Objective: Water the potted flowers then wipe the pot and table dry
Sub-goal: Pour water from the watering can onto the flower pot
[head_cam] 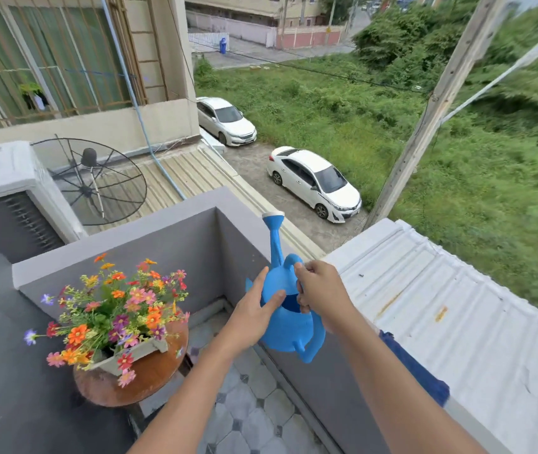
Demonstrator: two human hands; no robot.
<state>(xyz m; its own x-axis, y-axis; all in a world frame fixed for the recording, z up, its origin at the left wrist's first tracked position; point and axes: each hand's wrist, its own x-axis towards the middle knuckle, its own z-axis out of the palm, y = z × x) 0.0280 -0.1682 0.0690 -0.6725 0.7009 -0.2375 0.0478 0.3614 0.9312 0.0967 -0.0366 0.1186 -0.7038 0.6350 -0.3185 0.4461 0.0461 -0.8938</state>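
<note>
A blue watering can (285, 329) is held in the air over the balcony's right wall, spout pointing up and away. My right hand (321, 291) is shut on its top handle. My left hand (254, 309) lies against the can's left side with fingers spread, steadying it. To the left, a pale rectangular pot (136, 353) full of orange, pink and purple flowers (120, 303) stands on a small round brown table (149, 371). The can is to the right of the flowers, apart from them.
Grey parapet walls (163, 237) enclose the balcony corner; the floor (254, 407) is grey tile. A dark blue cloth (421, 368) lies on the right wall's ledge by my right forearm. An air-conditioner unit (9, 198) and a dish antenna (97, 181) sit beyond the left wall.
</note>
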